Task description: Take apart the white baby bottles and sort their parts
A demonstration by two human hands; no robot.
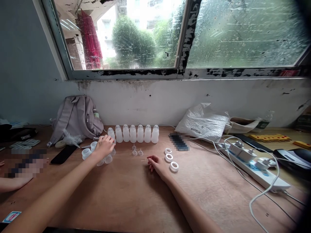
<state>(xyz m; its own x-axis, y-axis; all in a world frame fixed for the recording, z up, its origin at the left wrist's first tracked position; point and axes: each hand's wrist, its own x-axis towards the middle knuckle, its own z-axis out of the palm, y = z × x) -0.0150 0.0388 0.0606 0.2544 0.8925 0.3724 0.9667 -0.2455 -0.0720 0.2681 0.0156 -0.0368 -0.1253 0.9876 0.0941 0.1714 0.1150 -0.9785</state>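
Left forearm (55,191) slants forward, left hand (104,146) palm-down over cups (86,154), right hand (157,164) half-curled near rings (174,171); grips unclear.

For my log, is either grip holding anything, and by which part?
Can't tell: the left grip hides any contact with cups; the right grip is unclear.

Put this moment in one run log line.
left hand: at white cups | right hand: beside white rings | small clear parts: on table | bottles: in a row
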